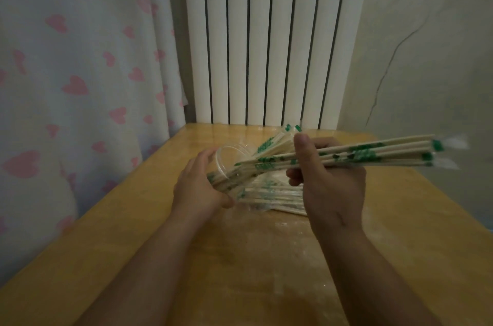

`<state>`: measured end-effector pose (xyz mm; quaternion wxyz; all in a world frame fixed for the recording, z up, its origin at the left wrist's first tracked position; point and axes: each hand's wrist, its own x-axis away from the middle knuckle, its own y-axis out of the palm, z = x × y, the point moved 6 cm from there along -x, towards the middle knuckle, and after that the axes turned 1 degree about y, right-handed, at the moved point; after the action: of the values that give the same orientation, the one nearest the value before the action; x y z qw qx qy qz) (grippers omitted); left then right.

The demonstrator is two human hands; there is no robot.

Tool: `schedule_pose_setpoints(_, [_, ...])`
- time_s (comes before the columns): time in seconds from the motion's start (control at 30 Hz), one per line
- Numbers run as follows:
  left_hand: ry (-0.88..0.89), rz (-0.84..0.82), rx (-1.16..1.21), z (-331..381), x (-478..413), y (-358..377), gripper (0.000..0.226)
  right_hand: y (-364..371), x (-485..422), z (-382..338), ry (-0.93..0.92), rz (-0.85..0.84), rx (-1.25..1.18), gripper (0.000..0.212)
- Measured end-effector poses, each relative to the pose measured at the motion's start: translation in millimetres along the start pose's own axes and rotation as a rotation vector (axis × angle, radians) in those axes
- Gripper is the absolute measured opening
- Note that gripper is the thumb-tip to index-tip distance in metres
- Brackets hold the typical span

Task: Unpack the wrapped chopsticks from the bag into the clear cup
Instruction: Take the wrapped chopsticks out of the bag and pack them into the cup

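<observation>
— Above the table (120, 259), what's in the right hand (332, 187)?
— Fingers curled round a bundle of chopsticks (373, 154), pale sticks in green-printed clear wrappers.
— And the cup (228, 163)?
— Left of that grip, along the bundle's length; the left hand (197, 187) holds it tilted, several sticks already inside.

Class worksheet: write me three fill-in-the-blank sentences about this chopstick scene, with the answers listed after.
1. The right hand grips a bundle of wrapped chopsticks printed in ____.
2. The left hand holds the clear cup, which is ____, not upright.
3. The curtain bears pink ____.
Answers: green; tilted; hearts.
</observation>
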<state>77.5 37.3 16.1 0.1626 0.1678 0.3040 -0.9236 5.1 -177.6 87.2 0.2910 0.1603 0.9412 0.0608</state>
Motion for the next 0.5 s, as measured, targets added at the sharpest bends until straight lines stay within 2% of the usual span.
schedule_pose_setpoints(0.1, [0.039, -0.025, -0.041, 6.0, 2.5, 1.7, 0.111, 8.5, -2.0, 11.5, 0.075, -0.065, 0.074, 0.028])
schedule_pose_setpoints(0.2, [0.068, -0.038, -0.085, 10.7, 5.0, 2.8, 0.108, 10.8, -5.6, 21.0, 0.122, -0.114, 0.17, 0.017])
schedule_pose_setpoints(0.3, [0.07, -0.042, -0.094, 11.9, 6.3, 2.1, 0.107, 8.9, -6.1, 21.8, 0.182, -0.182, 0.091, 0.013])
schedule_pose_setpoints(0.4, [0.069, -0.054, -0.106, 12.8, 7.1, 2.1, 0.107, 4.8, -5.9, 22.9, 0.259, -0.13, -0.033, 0.022])
schedule_pose_setpoints(0.5, [0.071, -0.061, -0.1, 13.4, 7.7, 2.3, 0.107, 7.2, -5.4, 21.7, 0.218, -0.146, 0.08, 0.015])
